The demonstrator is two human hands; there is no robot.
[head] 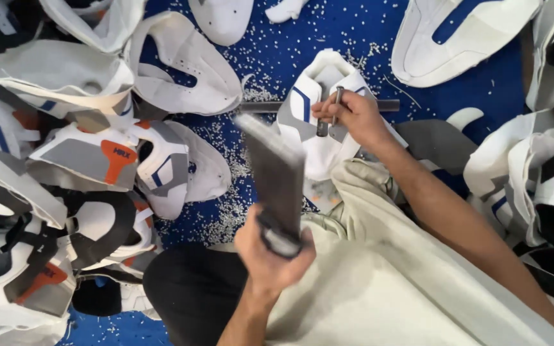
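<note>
Two hands work over one white shoe upper (318, 138) lying centre on the blue surface (328, 32): right hand (347, 115) pinches a metal punch (336, 106) upright on it, left hand (270, 253) grips a raised, blurred flat striker (276, 176). White punched bits (232, 192) litter the surface; heaps of uppers (65, 192) lie left.

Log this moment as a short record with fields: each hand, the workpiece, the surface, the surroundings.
left hand: raised, gripping a flat grey metal bar, blurred
right hand: holding a thin metal punch rod upright on the workpiece
workpiece: white shoe upper with blue stripe and grey panels, lying over a horizontal metal rail
surface: blue floor strewn with small white punched bits
surroundings: piles of white, grey and orange shoe uppers at the left
</note>
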